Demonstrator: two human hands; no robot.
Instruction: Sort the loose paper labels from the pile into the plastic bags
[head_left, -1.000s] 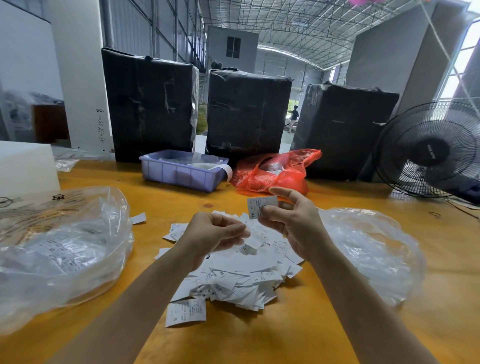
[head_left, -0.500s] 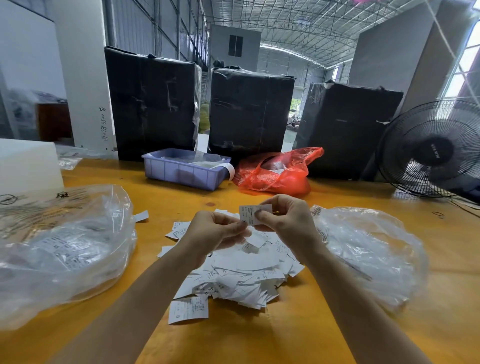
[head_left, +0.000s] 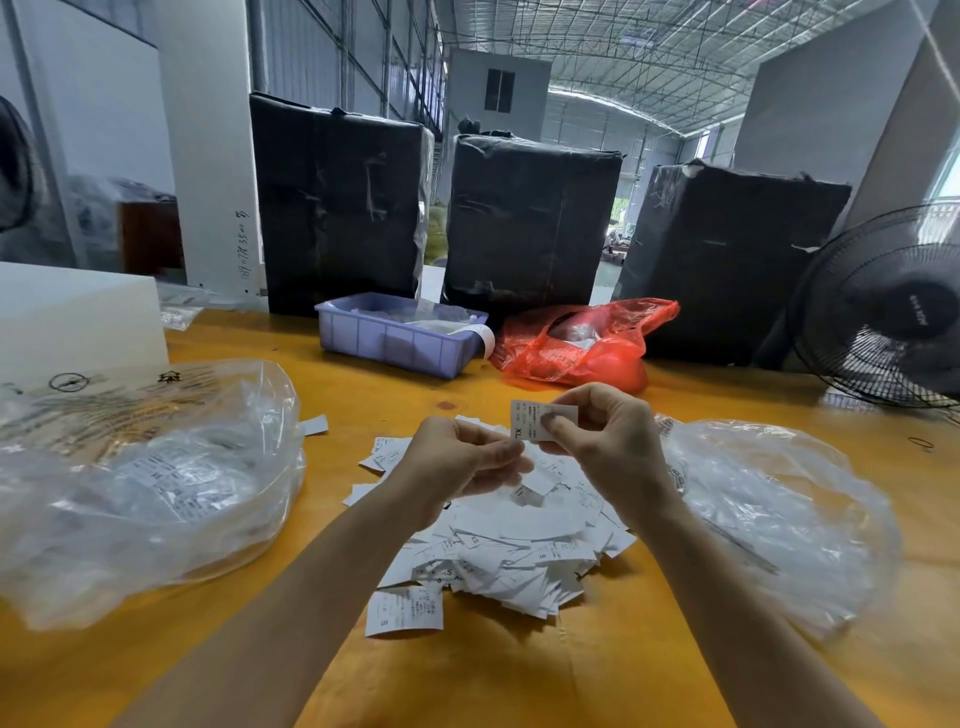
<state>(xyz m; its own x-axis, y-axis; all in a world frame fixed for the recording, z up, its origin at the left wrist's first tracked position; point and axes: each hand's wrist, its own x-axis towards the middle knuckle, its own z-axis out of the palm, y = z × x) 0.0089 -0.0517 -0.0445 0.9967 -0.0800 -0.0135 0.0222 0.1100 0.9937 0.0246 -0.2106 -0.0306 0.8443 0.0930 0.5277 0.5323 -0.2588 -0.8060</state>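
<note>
Most of the sorting looks unfinished: a thick pile of loose paper labels (head_left: 498, 540) lies on the yellow table (head_left: 571, 675), one marked S at its near edge, while the clear plastic bag (head_left: 140, 483) left of the pile already holds a layer of labels and the clear bag (head_left: 769, 514) right of it seems nearly empty. Above the pile the right hand (head_left: 608, 441) pinches an XL label (head_left: 535, 418) upright, and the left hand (head_left: 457, 462) curls beside it, apparently holding nothing I can make out. Beyond the pile sit a purple tray (head_left: 395, 343), a red bag (head_left: 576, 343), three black-wrapped bales (head_left: 524, 218) and a fan (head_left: 883, 312) to the far right, none blocking either bag.
</note>
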